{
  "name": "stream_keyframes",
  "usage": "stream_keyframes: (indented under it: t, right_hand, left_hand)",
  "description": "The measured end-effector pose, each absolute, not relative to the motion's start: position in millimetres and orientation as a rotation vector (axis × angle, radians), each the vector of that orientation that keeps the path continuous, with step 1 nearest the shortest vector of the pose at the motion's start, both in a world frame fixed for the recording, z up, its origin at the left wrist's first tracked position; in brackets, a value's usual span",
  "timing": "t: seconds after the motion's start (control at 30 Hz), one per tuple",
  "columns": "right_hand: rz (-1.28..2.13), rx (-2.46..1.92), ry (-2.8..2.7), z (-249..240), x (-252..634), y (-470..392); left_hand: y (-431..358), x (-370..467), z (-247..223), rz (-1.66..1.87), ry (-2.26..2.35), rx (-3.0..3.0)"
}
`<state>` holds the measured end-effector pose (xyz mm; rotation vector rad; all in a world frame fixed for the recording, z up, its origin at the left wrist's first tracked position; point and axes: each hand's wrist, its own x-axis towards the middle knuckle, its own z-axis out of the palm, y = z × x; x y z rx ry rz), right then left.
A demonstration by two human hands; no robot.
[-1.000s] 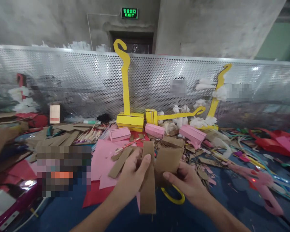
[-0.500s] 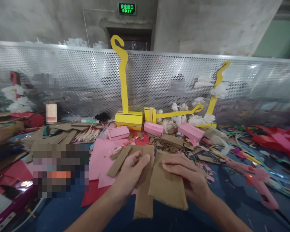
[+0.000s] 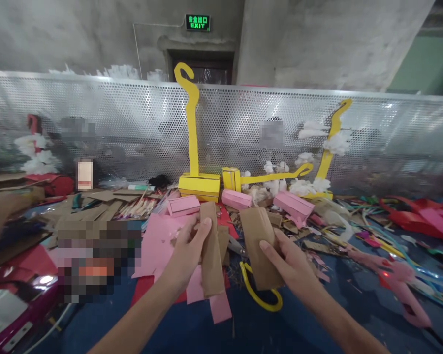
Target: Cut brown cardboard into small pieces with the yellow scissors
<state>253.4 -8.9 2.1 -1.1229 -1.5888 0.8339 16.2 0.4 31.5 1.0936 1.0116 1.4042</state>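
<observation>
My left hand (image 3: 192, 246) is closed on a narrow cardboard strip (image 3: 212, 260), thumb on its face, the strip held nearly upright. My right hand (image 3: 286, 255) grips a wider cardboard piece (image 3: 256, 231) by its right edge; the two pieces are apart. Below and between them, scissors with a yellow handle (image 3: 275, 305) lie on the blue table, their blades partly behind the wider piece. Pink paper (image 3: 155, 241) is spread beneath my left hand. Behind my hands sit pink boxes (image 3: 236, 199) and a yellow box with a tall hooked neck (image 3: 198, 183).
A pink glue gun (image 3: 398, 282) with a lit red light lies at the right. Wooden sticks (image 3: 135, 204) and cardboard scraps (image 3: 99, 211) cover the left side. A perforated metal panel (image 3: 133, 123) stands behind. Another person's blurred hand (image 3: 2, 216) is at the far left.
My hands have lifted the two cardboard pieces and drawn them apart, tilting them up. The yellow-handled scissors and more pink paper now show beneath. The view has shifted slightly.
</observation>
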Motion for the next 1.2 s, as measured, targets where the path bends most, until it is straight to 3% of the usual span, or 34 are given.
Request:
stream_keyframes:
  t: [0.43, 0.6, 1.2]
  right_hand:
    - [-0.077, -1.410, -1.785, -3, 274, 7]
    - [0.202, -1.404, -2.227, 6, 256, -17]
    - [0.069, -1.523, -2.311, -17, 252, -14]
  left_hand:
    - [-5, 27, 32, 1.232, 0.676, 0.893]
    - [-5, 29, 33, 1.250, 0.602, 0.853]
    - [1, 21, 40, 1.312, 0.718, 0.837]
